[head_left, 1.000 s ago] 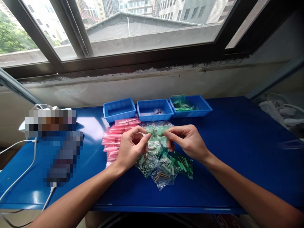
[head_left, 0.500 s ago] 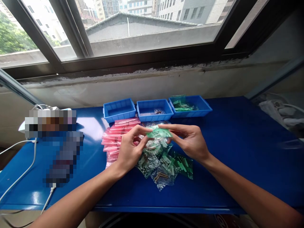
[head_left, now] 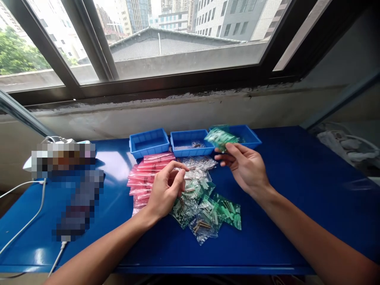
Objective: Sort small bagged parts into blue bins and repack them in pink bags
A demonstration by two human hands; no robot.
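Note:
My right hand [head_left: 245,168] pinches a green plastic bag [head_left: 221,137] by its lower edge, thumb against fingers. The bag hangs in front of the right blue bin [head_left: 252,135] and hides part of it; small pale parts show blurred inside. My left hand [head_left: 168,188] hovers over the pile, fingers curled but apart, with nothing visible in them. Below and beside it lie clear bags [head_left: 202,225] with brass-coloured pins and green bags [head_left: 228,209] with pins and pale strips. Pink printed bags [head_left: 142,174] lie fanned out left of my left hand.
The left blue bin [head_left: 148,144] and the middle blue bin [head_left: 188,152], with a few small parts, stand along the back of the blue table [head_left: 297,190]. At left are a pixelated dark device [head_left: 80,206], a white cable [head_left: 44,198] and a power strip. A window rises behind.
My left hand has let go of the green bag. My right hand has carried it up and right, toward the right bin. The view has tilted slightly upward.

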